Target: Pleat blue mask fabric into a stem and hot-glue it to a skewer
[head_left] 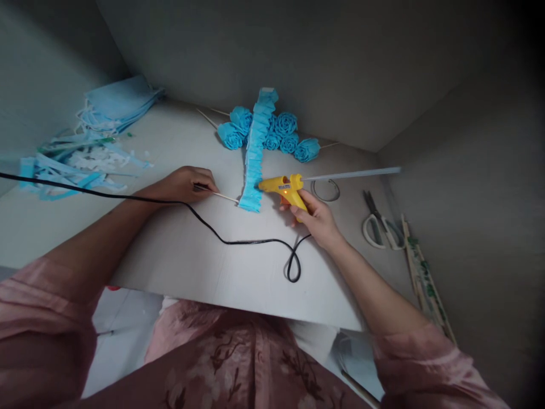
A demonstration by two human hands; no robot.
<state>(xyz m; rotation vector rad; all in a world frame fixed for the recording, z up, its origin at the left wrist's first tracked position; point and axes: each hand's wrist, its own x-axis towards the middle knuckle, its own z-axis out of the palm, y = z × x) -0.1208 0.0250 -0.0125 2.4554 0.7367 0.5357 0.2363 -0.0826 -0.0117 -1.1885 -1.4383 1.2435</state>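
Note:
My left hand (193,184) is closed on a thin wooden stick (225,197), whose far end meets the near end of a ruffled blue strip (254,165). The strip stretches away from me over the table and across several blue fabric roses (286,123). In my right hand (315,218) is a yellow glue gun (283,184) with a small orange light. Its nozzle points left, at the strip's right edge; whether it touches cannot be made out. A long clear glue stick (353,173) sticks out of its back.
Stacked blue face masks (121,102) lie at the back left, with cut strips and scraps (80,165) before them. Scissors (381,227), a wire ring (327,190) and long sticks (426,278) lie right. A black cord (238,243) crosses the table, passing over my left forearm.

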